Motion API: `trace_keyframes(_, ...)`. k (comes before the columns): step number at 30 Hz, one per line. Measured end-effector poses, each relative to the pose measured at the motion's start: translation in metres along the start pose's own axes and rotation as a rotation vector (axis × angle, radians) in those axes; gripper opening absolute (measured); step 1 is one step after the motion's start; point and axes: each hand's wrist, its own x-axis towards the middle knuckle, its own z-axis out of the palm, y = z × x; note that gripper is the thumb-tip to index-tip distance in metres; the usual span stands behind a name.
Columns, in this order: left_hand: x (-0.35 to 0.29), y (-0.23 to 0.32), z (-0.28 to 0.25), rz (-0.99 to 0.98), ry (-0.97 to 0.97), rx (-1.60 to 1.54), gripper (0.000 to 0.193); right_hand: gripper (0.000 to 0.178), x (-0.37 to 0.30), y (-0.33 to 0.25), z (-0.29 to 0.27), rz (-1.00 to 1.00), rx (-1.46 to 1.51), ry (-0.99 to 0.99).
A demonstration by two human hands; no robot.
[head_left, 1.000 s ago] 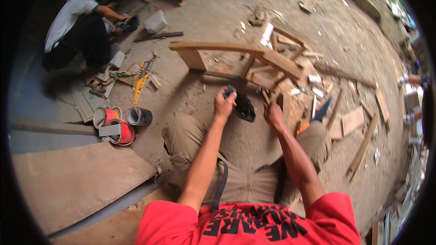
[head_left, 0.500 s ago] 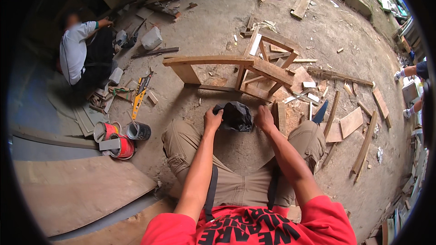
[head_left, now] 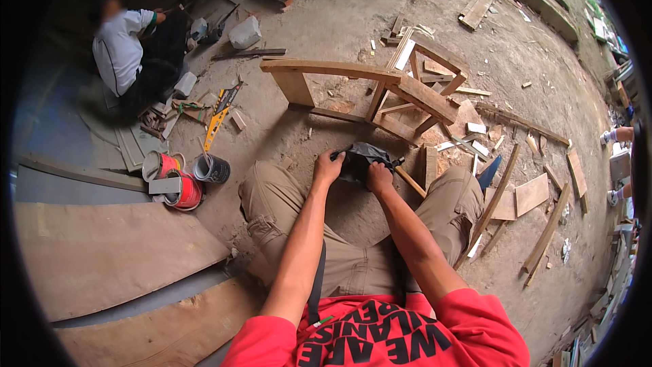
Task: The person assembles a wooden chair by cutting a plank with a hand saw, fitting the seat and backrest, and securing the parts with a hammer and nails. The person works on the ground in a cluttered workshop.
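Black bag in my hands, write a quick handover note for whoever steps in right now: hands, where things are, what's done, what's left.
Left hand: gripping the left edge of the black bag.
Right hand: gripping its right side; both hands hold it out in front of the knees, above the dirt floor.
Nearby: wooden frame lying just beyond the bag; paint cans to the left; wood offcuts scattered to the right. Another person sits far left.
Done: bag is in hand.
Left: whether it is open, and its contents, cannot be seen.
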Motion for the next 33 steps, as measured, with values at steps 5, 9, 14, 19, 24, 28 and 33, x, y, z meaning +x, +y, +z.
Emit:
trace_keyframes(5, -0.013, 0.008, 0.002, -0.059, 0.098, 0.218, 0.041, 0.014, -0.002, -0.006, 0.015, -0.313, -0.268, 0.249)
trace_keyframes(9, -0.027, 0.025, 0.010, -0.084, 0.049, 0.205, 0.041, 0.021, 0.000, 0.022, 0.035, -0.441, -0.078, 0.046)
trace_keyframes(14, -0.032, -0.007, -0.021, -0.200, 0.113, 0.247, 0.039, 0.028, -0.010, -0.002, 0.049, -0.217, -0.134, -0.302)
trace_keyframes(19, -0.024, 0.025, 0.006, -0.074, 0.049, 0.195, 0.041, 0.026, 0.038, 0.076, 0.128, -0.276, -0.160, -0.017)
trace_keyframes(24, -0.039, 0.025, 0.003, -0.004, -0.033, 0.226, 0.041, 0.024, 0.030, 0.067, 0.142, -0.447, -0.151, 0.185)
trace_keyframes(28, -0.030, 0.014, -0.018, -0.027, 0.030, 0.123, 0.034, 0.022, 0.011, 0.040, 0.088, -0.467, -0.153, 0.052)
trace_keyframes(33, -0.011, 0.022, -0.018, -0.178, 0.060, 0.012, 0.033, 0.020, -0.002, 0.045, 0.021, -0.425, -0.168, 0.028)
